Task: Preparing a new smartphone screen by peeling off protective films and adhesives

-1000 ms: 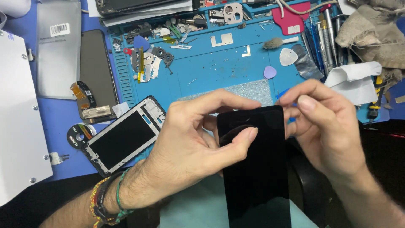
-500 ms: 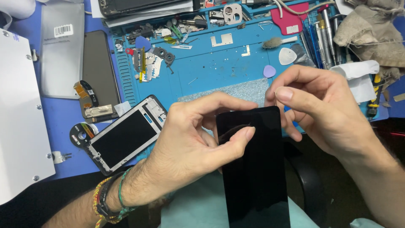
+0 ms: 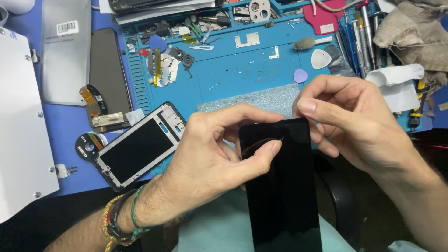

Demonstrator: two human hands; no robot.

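Both hands hold a black phone screen panel (image 3: 284,186) upright over the person's lap, in front of the blue repair mat (image 3: 242,79) on the counter. The left hand (image 3: 210,163) is closed on the panel's left edge, its thumb pressed flat on the glossy face near the top, where a thin curved line shows, perhaps the edge of a film or a hair, too fine to tell. The right hand (image 3: 354,126) is pinched shut at the panel's top right corner, fingertips together as if gripping something thin there; what lies between them is hidden.

Judging from this, the step is a peel or a clean at that top corner. It goes best with the left hand steadying the panel by its edges rather than its face, since the thumb leaves smears on the glass. The pinch should pull low and slow, close to the surface, so that a thin layer comes away whole and the panel does not flex.

Just left on the mat lies a phone frame (image 3: 137,147) with its dark opening up, touching a roll of tape (image 3: 88,145). Plastic picks (image 3: 321,59) and a small brush (image 3: 305,44) lie farther back, and a dark back cover (image 3: 109,70) lies to the left.
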